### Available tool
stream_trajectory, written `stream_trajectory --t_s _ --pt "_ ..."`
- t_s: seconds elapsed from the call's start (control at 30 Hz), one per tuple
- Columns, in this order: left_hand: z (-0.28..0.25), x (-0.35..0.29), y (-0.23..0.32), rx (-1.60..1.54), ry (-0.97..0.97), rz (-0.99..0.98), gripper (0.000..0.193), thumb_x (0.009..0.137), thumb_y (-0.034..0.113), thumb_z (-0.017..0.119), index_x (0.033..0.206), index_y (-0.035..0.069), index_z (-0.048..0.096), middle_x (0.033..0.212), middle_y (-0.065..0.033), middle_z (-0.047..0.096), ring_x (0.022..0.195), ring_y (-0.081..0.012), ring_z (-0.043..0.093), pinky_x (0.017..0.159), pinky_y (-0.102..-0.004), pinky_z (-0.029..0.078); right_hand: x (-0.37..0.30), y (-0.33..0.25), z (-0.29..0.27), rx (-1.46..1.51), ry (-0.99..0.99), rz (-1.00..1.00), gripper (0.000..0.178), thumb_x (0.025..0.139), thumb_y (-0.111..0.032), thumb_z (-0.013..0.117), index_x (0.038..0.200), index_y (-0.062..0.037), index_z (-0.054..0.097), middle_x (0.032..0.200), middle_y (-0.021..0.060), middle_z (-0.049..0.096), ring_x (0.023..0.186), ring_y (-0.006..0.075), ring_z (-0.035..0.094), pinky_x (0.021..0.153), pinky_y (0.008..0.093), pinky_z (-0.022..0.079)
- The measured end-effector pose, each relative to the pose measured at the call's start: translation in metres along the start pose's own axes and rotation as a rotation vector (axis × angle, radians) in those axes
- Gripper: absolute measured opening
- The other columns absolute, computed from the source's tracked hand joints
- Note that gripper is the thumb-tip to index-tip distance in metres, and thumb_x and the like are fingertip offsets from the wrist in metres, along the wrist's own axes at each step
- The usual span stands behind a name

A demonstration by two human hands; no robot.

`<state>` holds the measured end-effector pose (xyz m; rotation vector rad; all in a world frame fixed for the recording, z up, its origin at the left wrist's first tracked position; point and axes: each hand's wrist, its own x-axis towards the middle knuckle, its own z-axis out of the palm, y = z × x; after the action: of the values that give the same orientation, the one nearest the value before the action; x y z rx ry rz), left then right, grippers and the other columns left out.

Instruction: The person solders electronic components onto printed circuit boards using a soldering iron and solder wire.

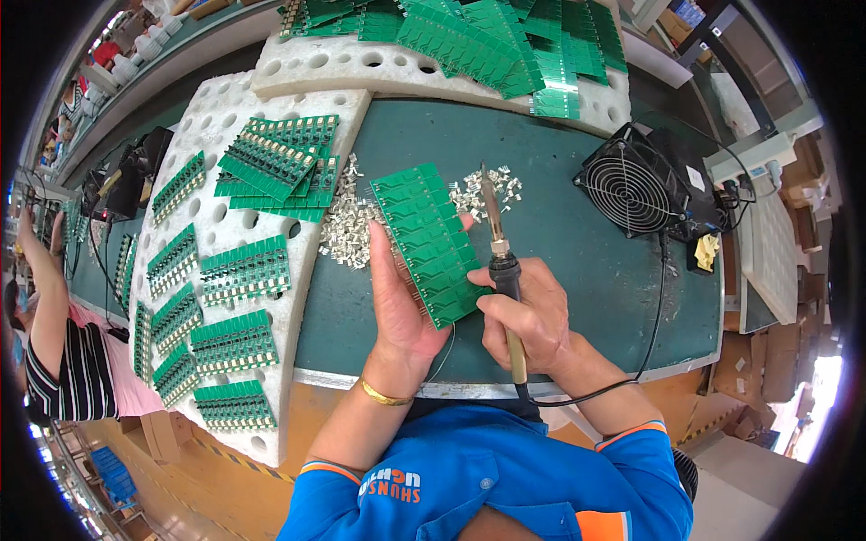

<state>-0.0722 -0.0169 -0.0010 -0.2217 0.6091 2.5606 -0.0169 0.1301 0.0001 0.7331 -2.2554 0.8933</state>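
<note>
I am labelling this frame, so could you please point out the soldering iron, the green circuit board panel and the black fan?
soldering iron (503,270): head view, black grip.
green circuit board panel (426,236): head view, panel middle.
black fan (630,191): head view, grille centre.

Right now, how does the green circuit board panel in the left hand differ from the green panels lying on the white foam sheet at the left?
The held panel is lifted and tilted in the left hand, with the soldering iron in the right hand beside it. The foam-sheet panels lie flat, untouched, in rows on the white foam sheet. The held one is single; those are many. All are green, rectangular, multi-unit boards.
</note>
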Motion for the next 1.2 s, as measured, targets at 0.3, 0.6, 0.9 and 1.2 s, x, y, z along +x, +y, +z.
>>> stream_trajectory --t_s 0.3,0.6,0.9,1.2 --pt "-0.001 0.002 0.000 -0.025 0.001 0.063 0.065 0.094 0.064 0.035 0.127 0.010 0.053 0.118 -0.0119 0.062 0.106 -0.0217 0.060 0.093 -0.0374 0.050 0.002 0.000 0.006 -0.012 0.018 -0.025 0.053 0.062 -0.005 0.074 0.110 -0.0125 0.052 0.084 0.0098 0.057 0.077 0.0308 0.055 0.067 0.0406 0.043" --pt "-0.005 0.001 -0.001 -0.066 -0.061 0.070 0.066 0.094 0.064 0.038 0.128 0.010 0.052 0.120 -0.0118 0.061 0.109 -0.0220 0.059 0.095 -0.0388 0.048 -0.001 0.000 0.006 -0.027 0.044 -0.001 0.052 0.062 -0.004 0.075 0.109 -0.0118 0.053 0.084 0.0110 0.057 0.076 0.0311 0.055 0.065 0.0405 0.044" --pt "-0.009 0.002 -0.001 -0.080 -0.031 0.041 0.066 0.092 0.063 0.044 0.128 0.008 0.053 0.122 -0.0121 0.059 0.109 -0.0249 0.059 0.085 -0.0387 0.053 0.001 0.001 0.005 -0.048 0.131 -0.015 0.050 0.061 0.002 0.073 0.106 -0.0095 0.054 0.089 0.0124 0.062 0.072 0.0302 0.056 0.061 0.0380 0.045" --pt "0.005 0.000 -0.003 -0.007 0.014 0.029 0.069 0.090 0.064 0.048 0.124 0.005 0.052 0.117 -0.0076 0.063 0.053 -0.0043 0.040 0.046 -0.0183 0.034 0.001 0.004 0.000 -0.090 0.215 -0.001 0.046 0.061 0.003 0.072 0.102 -0.0072 0.055 0.091 0.0136 0.064 0.071 0.0297 0.058 0.061 0.0370 0.047"
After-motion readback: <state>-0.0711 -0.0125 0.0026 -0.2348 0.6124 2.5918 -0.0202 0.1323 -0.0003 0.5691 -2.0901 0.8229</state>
